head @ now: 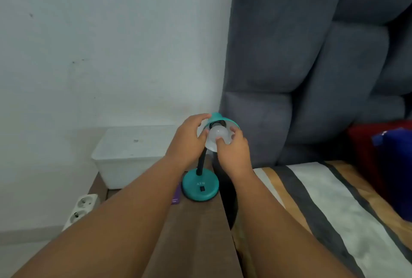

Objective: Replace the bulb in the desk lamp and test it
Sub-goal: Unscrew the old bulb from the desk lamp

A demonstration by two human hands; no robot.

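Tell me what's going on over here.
A person is working on a teal desk lamp standing on a wooden bedside table. The left hand steadies the lamp shade while the right hand grips the white bulb at the socket. The bulb is unlit.

One head-worn camera looks forward and down, close over the bedside table (196, 233) by the wall (100, 43).

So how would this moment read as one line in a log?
step: bulb at socket | right hand: gripping bulb | left hand: steadying lamp shade | lamp base: on table | lit: no
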